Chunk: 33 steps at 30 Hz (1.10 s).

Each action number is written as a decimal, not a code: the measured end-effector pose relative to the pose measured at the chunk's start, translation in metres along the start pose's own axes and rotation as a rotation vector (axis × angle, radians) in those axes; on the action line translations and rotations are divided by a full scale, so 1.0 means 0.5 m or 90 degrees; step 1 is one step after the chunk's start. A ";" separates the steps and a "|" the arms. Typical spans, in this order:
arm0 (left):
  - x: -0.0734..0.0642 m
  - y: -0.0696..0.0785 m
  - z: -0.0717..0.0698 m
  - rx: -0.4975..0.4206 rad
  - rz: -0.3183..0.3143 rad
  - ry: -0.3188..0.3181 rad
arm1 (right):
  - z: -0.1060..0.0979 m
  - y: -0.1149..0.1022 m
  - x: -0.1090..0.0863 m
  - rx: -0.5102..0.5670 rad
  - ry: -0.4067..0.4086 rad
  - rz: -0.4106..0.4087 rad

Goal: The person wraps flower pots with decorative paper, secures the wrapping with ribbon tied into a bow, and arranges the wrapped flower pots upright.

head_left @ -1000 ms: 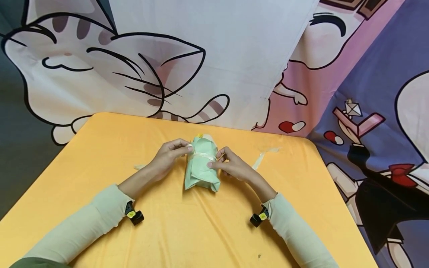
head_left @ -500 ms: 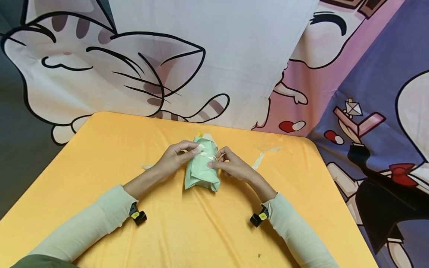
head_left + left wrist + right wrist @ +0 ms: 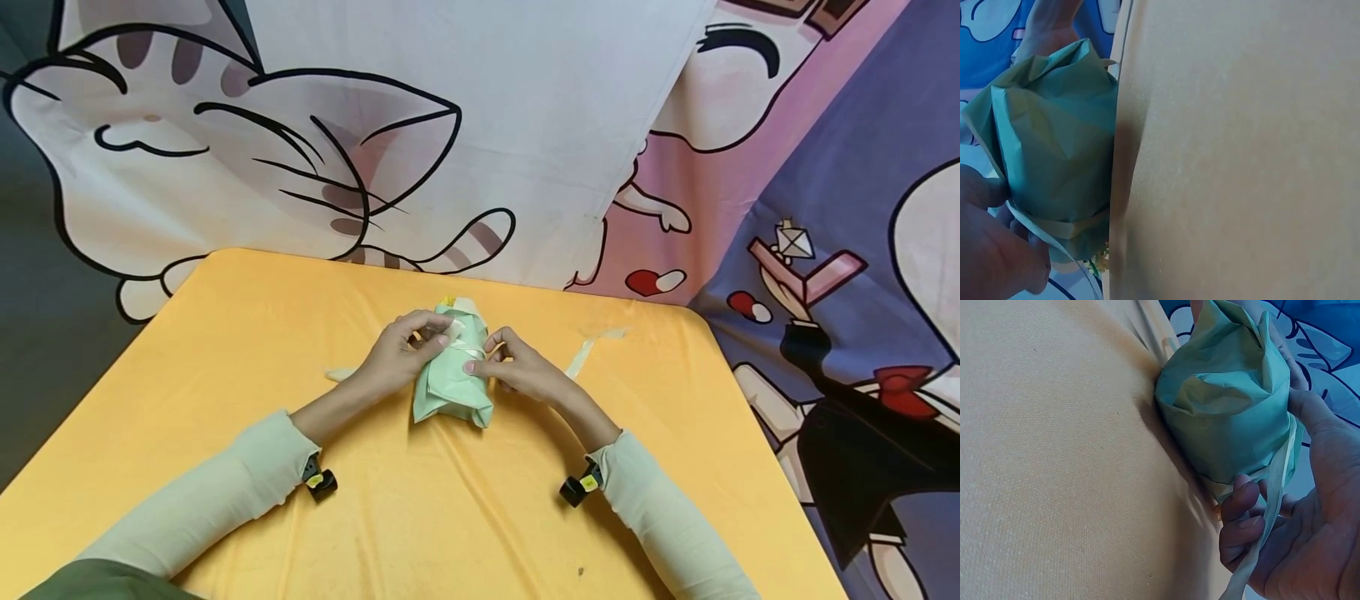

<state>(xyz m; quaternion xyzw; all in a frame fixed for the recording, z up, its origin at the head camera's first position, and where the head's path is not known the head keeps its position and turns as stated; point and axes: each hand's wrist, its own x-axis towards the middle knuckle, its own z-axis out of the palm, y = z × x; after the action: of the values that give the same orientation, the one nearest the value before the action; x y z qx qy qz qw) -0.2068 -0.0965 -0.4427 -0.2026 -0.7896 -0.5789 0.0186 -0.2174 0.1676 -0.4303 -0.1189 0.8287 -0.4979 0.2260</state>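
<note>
A small bouquet wrapped in pale green paper (image 3: pixel 453 390) lies on the yellow cloth, with a bit of yellow blossom (image 3: pixel 447 301) at its far end. A cream ribbon (image 3: pixel 1280 469) circles its middle. My left hand (image 3: pixel 401 354) pinches the ribbon over the bouquet's upper left; in the left wrist view, a strip of ribbon (image 3: pixel 1047 237) runs past those fingers. On the other side, my right hand (image 3: pixel 525 367) holds the wrap, thumb on the paper and fingers curled at its side. The ribbon's tail crosses the right palm in the right wrist view.
The yellow cloth (image 3: pixel 315 500) covers the table. A ribbon tail (image 3: pixel 581 357) trails on it beyond the right wrist, and another ribbon end (image 3: pixel 340 374) shows beside the left wrist. A curtain printed with cartoon cats (image 3: pixel 525 125) hangs behind the far edge.
My left hand has moved right, from the bouquet's left edge onto its upper front, drawing the ribbon across. The right hand and the bouquet have stayed in place.
</note>
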 end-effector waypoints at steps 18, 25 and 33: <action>-0.004 0.006 0.008 0.044 -0.042 0.027 | -0.003 0.004 0.006 -0.009 -0.007 -0.002; -0.004 0.003 0.008 0.023 -0.054 0.030 | -0.007 -0.002 0.001 -0.028 -0.004 -0.008; -0.005 0.000 0.007 0.013 -0.067 0.030 | -0.053 0.007 -0.020 -0.182 -0.008 -0.056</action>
<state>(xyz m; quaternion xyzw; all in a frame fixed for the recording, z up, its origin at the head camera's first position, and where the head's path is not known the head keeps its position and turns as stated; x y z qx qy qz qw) -0.2038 -0.0943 -0.4446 -0.1472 -0.8045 -0.5754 0.0089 -0.2218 0.1937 -0.4202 -0.1895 0.8836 -0.3837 0.1900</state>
